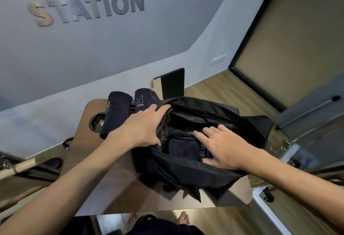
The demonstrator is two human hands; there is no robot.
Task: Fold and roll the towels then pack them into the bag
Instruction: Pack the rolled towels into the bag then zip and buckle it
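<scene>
A black fabric bag (186, 169) lies open on the small wooden table (89, 141). My left hand (143, 124) grips the bag's left rim and holds the opening wide. My right hand (221, 147) reaches into the opening with fingers spread, pressing on a rolled dark navy towel (183, 149) inside. Two more rolled navy towels stand on the table behind the bag: one (116, 110) at the left, one with a white logo (144, 99) just beyond my left fingers.
A round cup-holder recess (95, 123) sits in the table's left side. A dark board (172, 84) leans on the wall behind. Grey wall with lettering ahead, wooden floor and equipment frames to the right, my bare feet (183, 218) below the table edge.
</scene>
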